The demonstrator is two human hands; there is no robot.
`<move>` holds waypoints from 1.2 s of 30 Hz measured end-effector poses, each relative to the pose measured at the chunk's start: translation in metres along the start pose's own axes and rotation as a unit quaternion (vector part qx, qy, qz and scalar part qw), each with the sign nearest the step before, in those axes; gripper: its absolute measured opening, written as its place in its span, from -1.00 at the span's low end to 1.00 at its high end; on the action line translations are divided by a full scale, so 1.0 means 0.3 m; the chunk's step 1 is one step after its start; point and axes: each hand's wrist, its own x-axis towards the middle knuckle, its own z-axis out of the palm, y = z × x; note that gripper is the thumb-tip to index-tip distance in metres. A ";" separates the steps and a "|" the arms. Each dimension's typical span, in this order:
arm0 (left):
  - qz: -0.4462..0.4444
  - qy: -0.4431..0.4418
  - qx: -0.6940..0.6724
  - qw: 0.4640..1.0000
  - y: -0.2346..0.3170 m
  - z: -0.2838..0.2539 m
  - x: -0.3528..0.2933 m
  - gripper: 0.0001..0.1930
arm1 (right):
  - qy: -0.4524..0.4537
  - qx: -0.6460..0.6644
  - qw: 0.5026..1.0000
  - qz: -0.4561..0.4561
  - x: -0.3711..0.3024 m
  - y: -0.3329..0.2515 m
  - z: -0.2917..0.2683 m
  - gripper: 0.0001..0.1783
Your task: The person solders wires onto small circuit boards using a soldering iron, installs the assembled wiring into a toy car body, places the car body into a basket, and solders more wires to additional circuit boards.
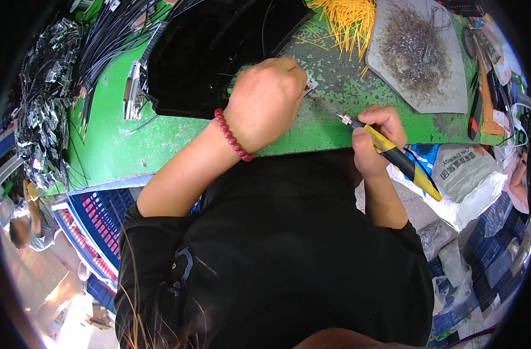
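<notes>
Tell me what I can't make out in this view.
Grip of the left hand: head view, hidden behind the back of that hand.
Tip of the soldering iron: head view, too small and blurred to show any contact.
Far end of the yellow wires: head view, cut off by the upper edge.

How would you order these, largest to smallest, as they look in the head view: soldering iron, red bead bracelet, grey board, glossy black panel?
1. Glossy black panel
2. Grey board
3. Soldering iron
4. Red bead bracelet
</notes>
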 end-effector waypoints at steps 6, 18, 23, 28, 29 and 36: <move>0.006 0.005 0.005 1.000 0.001 0.005 -0.004 -0.94 | -0.002 -0.005 1.000 -0.002 0.001 0.001 0.000 -0.72; 0.009 0.003 0.011 1.000 0.000 0.005 -0.008 -0.92 | -0.027 -0.059 0.998 -0.020 0.004 -0.004 0.004 -0.78; 0.007 -0.001 0.016 1.000 0.003 0.005 -0.007 -0.92 | -0.019 -0.054 0.998 -0.027 0.013 0.005 0.009 -0.80; 0.005 0.003 0.009 1.000 0.003 0.004 -0.005 -0.92 | -0.009 -0.049 0.998 -0.044 0.020 0.013 0.013 -0.80; 0.006 0.002 0.010 1.000 0.003 0.003 -0.005 -0.92 | -0.004 -0.053 0.997 -0.057 0.020 0.014 0.013 -0.81; 0.004 0.002 0.007 1.000 0.003 0.003 -0.006 -0.93 | 0.015 -0.002 0.999 -0.042 -0.008 0.012 -0.009 -0.83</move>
